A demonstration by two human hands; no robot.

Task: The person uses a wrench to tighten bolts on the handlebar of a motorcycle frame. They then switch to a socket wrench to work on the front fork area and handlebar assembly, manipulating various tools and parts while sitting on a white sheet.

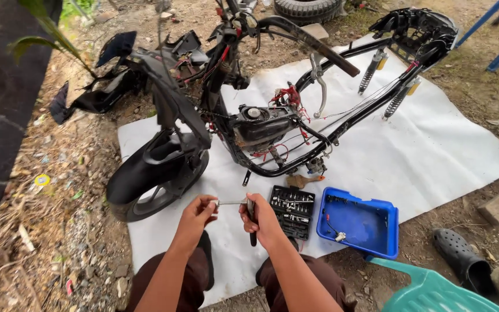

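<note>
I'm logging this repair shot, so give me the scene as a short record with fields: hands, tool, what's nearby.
left hand: pinches the metal end of the tool
right hand: grips the tool's black handle
tool: ratchet-like driver with a metal shaft
socket case: open, black, right of the hands
blue tray: beside the case, small part inside
scooter frame: stripped, lying on the white sheet

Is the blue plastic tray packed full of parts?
No: the blue plastic tray is almost bare, with only a small wired part lying near its front left corner.
</note>
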